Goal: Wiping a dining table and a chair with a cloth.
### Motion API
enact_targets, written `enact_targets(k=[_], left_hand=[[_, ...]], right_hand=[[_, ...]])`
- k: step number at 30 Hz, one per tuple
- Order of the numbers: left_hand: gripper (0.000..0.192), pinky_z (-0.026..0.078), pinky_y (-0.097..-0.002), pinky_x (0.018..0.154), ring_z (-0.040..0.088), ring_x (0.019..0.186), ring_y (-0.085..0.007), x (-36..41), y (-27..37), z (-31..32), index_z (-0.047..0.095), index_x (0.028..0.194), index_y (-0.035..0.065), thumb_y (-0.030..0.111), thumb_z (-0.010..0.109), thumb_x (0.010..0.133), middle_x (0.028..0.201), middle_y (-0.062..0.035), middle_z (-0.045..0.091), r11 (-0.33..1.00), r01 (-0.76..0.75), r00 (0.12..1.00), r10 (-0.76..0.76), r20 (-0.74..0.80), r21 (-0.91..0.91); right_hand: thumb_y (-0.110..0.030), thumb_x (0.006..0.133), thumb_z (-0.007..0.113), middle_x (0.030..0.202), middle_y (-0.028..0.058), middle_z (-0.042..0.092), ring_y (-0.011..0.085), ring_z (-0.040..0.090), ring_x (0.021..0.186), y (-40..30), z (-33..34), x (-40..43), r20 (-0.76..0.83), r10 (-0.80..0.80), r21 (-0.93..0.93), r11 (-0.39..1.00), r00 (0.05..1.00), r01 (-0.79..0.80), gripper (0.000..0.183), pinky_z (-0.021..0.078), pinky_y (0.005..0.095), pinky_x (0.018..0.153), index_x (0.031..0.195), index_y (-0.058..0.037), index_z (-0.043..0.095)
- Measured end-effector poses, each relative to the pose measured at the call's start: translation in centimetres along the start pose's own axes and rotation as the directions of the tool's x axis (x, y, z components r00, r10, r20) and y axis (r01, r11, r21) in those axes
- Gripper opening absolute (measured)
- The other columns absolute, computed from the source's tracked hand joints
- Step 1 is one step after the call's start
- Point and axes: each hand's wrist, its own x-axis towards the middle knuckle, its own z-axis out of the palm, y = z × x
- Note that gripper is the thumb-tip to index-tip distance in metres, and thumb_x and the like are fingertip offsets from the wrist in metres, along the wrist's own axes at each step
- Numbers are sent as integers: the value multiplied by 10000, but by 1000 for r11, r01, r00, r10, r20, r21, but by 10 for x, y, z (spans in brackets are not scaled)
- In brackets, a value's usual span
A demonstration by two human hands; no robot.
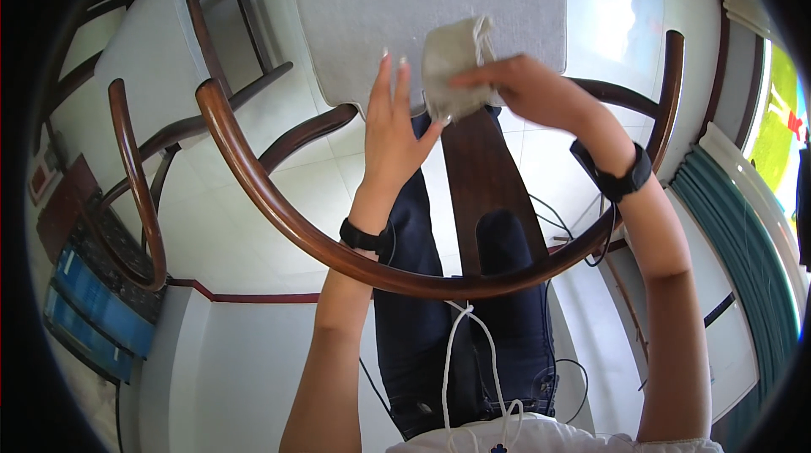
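Note:
My right hand [535, 88] grips a folded beige cloth [451, 50] with frayed, loose threads along its edges. The cloth hovers over or rests on the rear edge of a grey upholstered seat [380, 3]; which of the two I cannot tell. My left hand [393, 117] is beside it with fingers spread, its thumb tip close to the cloth's lower corner. Both arms reach over the curved dark wooden back rail [355, 272] of an armchair. A flat wooden back splat [469, 168] runs between that rail and the seat.
At left stands a second wooden armchair with a grey seat [155, 53]. Blue items [95, 301] are at the lower left. On the right are a teal curtain [747, 218] and a bright window [776, 104]. Thin black cables [573, 361] hang near my right side. The floor is pale tile [266, 244].

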Motion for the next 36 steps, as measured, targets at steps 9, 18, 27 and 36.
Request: enact_targets(k=[9,18,27,36], left_hand=[[582,329,-372,960,378,1186,-267,-45,9,16,418,1236,105,168,614,690,1238,-87,451,948,73,860,98,500,-311],[459,377,-352,916,445,1106,-279,-25,-50,47,503,1117,77,76,588,667,1158,-106,507,958,79,925,32,379,-274],[240,426,-399,768,511,910,-359,2,-42,67,547,949,38,163,497,750,952,-167,570,952,298,902,-254,349,-76],[214,455,-398,685,552,813,-338,-41,5,11,573,892,57,150,583,699,919,-126,588,923,216,911,-72,407,-319]], right_hand=[[74,693,451,944,201,578,334,565,884,-30,41,-46,408,84,33,994,909,-107,428,450,377,758,1118,28,468],[25,689,463,1087,249,495,378,478,1025,27,87,9,303,113,102,983,946,-150,436,405,391,840,1124,28,435],[-33,673,515,972,190,513,374,503,923,69,119,41,-138,58,-110,991,989,-73,285,415,424,784,954,0,488],[-17,679,528,783,209,585,371,562,819,-17,55,-16,284,79,23,996,956,-89,182,452,402,666,860,-1,524]])
